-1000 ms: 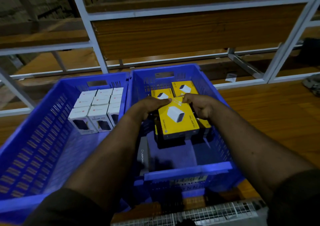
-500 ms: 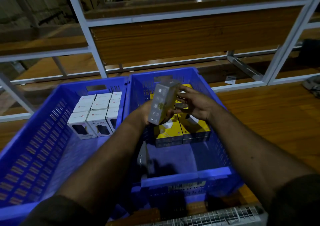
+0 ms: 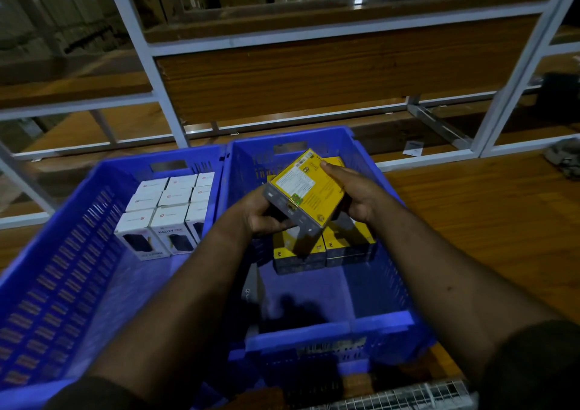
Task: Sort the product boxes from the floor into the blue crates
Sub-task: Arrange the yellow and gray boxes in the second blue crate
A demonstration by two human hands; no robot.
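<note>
Yellow box (image 3: 306, 191) being gripped by both hands, left hand (image 3: 262, 213) underneath, right hand (image 3: 356, 194) at far edge; being held tilted above stack (image 3: 323, 248) in right crate (image 3: 381, 326), label side up.

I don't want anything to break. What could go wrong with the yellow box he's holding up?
The yellow box is tilted in the air, held by the left hand and right hand at its edges, so it might slip. It could land on the yellow boxes below in the right crate and knock them crooked.
</note>
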